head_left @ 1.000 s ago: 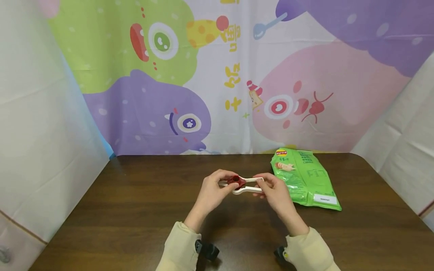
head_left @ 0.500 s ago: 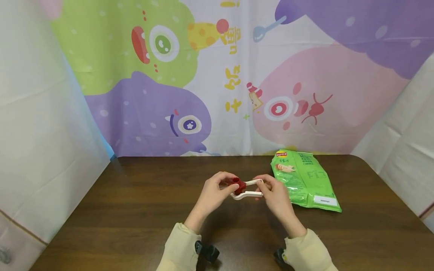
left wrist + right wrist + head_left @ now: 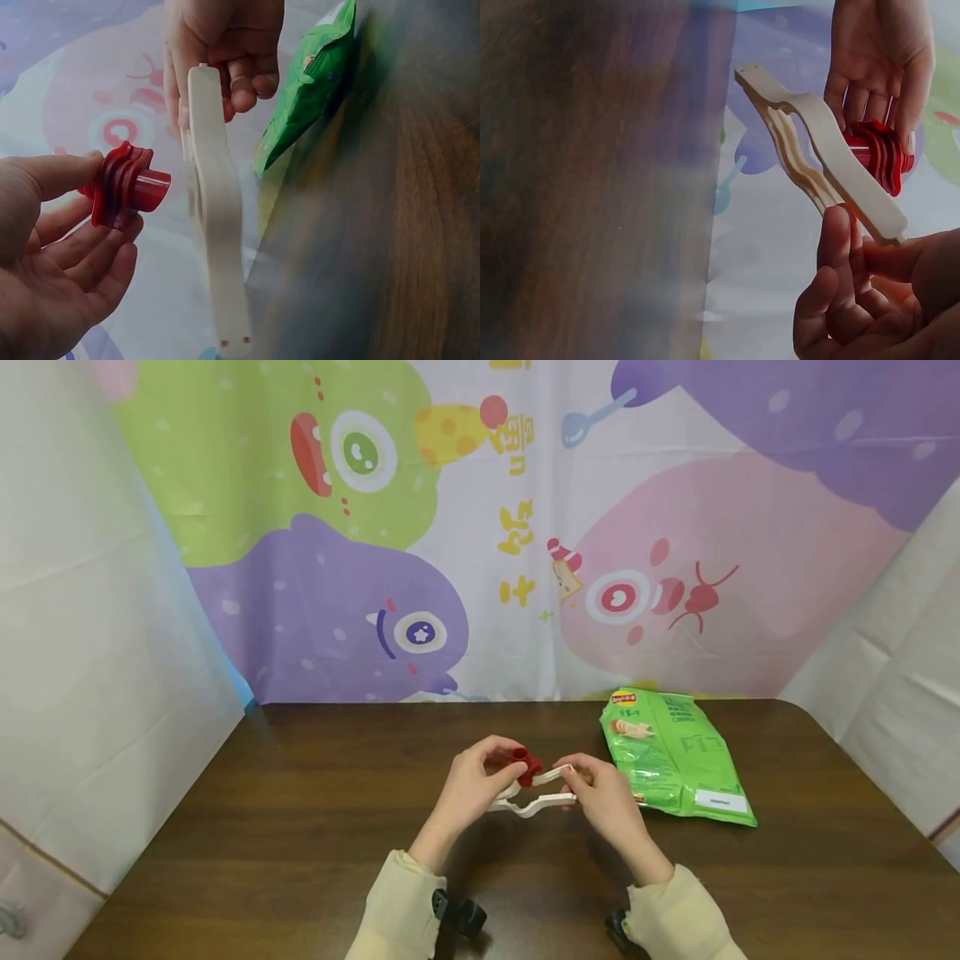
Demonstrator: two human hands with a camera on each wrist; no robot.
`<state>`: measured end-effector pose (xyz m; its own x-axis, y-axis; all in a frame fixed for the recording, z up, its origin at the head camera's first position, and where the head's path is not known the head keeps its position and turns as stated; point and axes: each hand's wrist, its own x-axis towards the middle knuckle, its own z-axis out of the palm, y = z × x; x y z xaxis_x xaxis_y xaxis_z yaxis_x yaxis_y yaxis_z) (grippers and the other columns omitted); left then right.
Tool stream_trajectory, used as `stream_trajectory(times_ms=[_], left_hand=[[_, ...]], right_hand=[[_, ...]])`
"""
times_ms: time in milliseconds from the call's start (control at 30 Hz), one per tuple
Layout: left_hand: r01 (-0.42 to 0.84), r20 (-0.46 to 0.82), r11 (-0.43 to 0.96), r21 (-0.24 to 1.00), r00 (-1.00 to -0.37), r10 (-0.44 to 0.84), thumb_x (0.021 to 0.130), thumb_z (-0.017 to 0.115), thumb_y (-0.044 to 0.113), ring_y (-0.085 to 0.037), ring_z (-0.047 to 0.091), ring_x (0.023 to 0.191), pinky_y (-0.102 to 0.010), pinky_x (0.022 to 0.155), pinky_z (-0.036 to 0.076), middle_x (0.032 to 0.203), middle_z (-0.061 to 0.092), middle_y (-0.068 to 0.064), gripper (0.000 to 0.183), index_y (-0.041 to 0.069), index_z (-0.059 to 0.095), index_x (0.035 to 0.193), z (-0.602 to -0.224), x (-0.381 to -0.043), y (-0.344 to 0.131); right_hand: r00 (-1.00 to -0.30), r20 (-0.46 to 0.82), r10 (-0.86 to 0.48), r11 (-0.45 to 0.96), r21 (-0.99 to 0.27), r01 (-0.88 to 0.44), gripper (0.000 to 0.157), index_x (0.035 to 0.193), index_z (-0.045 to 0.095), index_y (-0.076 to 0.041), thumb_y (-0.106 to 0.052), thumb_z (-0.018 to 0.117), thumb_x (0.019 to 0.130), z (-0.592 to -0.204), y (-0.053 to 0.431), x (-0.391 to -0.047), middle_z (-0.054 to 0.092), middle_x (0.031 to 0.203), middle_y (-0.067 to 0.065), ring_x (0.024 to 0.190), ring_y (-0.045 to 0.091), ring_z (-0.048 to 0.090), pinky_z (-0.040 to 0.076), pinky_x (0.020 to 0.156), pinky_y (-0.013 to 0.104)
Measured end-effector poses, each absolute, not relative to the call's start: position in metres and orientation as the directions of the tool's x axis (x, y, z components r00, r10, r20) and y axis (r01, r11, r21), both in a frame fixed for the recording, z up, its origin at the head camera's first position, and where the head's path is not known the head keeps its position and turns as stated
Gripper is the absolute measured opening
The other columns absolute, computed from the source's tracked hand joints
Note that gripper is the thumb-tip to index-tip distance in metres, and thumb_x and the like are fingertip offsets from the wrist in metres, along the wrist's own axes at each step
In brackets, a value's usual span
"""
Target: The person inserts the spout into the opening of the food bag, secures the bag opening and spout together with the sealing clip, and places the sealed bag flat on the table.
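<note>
My left hand point(image 3: 472, 783) pinches a red plastic spout point(image 3: 529, 767) between thumb and fingers. In the left wrist view the spout point(image 3: 122, 186) shows a ridged, wavy flange and a short round tube pointing at the clip. A white two-armed clip point(image 3: 528, 809) is held by its right end, pinched in my right hand point(image 3: 606, 789). Its two arms stand apart, each with a curved bulge midway, as the clip point(image 3: 821, 139) shows in the right wrist view. Spout and clip are separate, close beside each other over the table.
On the brown table point(image 3: 300, 827), right behind my right hand, lies a green snack bag point(image 3: 678, 756) with a white label. A cartoon-printed cloth point(image 3: 517, 652) hangs along the table's far edge. Pale cloth point(image 3: 97, 610) hangs at the left side, too.
The red spout has come out from between the white clip's arms. The clip has shifted down toward me in my right hand, while my left hand keeps the spout.
</note>
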<state>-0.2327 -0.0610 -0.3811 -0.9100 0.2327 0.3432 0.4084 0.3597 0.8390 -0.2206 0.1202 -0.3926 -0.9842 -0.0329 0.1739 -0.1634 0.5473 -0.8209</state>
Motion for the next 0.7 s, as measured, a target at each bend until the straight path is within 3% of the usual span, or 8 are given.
stream_trajectory(times_ms=[133,700], left_hand=[[0.397,0.331,0.331,0.856,-0.913,0.240,0.079,0.060,0.011,-0.021,0.056,0.079,-0.031,0.072,0.045,0.089,0.060,-0.011,0.022,0.002,0.057,0.098,-0.363,-0.220,-0.059],[0.374,0.302,0.344,0.861,-0.921,0.246,0.079,0.060,0.013,-0.022,0.057,0.078,-0.030,0.071,0.044,0.087,0.061,-0.010,0.022,0.002,0.057,0.098,-0.360,-0.217,-0.060]], right_hand=[[-0.979,0.196,-0.055,0.578,-0.794,-0.192,0.013,0.092,0.062,-0.010,-0.016,0.052,0.085,-0.395,0.121,-0.222,0.059,0.058,-0.001,0.049,0.014,0.050,0.037,0.044,0.025],[-0.987,0.154,-0.037,0.650,-0.746,-0.141,0.014,0.089,0.064,-0.012,-0.019,0.055,0.082,-0.403,0.120,-0.224,0.052,0.050,-0.003,0.043,0.010,0.047,0.034,0.044,0.026]])
